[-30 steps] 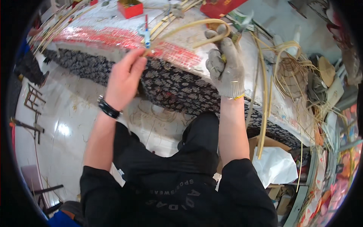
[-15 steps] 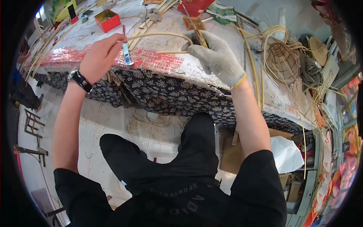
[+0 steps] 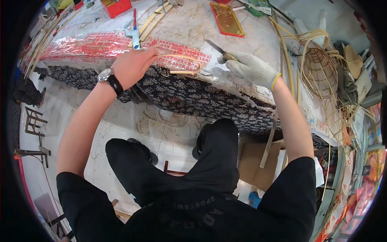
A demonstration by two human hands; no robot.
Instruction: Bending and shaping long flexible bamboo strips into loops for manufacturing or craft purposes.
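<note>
My left hand (image 3: 131, 66), bare and with a watch at the wrist, is closed in a pinch on one end of a thin bamboo strip (image 3: 184, 55). The strip runs right along the table's front edge and curves back on itself in a hook. In a pale knitted glove with a yellow cuff, my right hand (image 3: 253, 69) grips the handle of a knife (image 3: 216, 46). The dark blade points up and to the left, apart from the strip. Just beyond my left fingers lies a slim blue-and-white tool (image 3: 135, 38) with a red upper part.
On the white-covered table (image 3: 189, 24) stand a red box (image 3: 117, 8) and a red-rimmed tray (image 3: 227, 20). Flat bamboo slats (image 3: 152, 22) lie behind my left hand. A woven frame (image 3: 320, 66) and loose strips crowd the right end. Patterned cloth (image 3: 177, 90) hangs in front.
My right hand with the knife has moved right and lower, away from the strip. The left hand has come right and down with the strip, whose hooked end now hangs free. The view has shifted.
</note>
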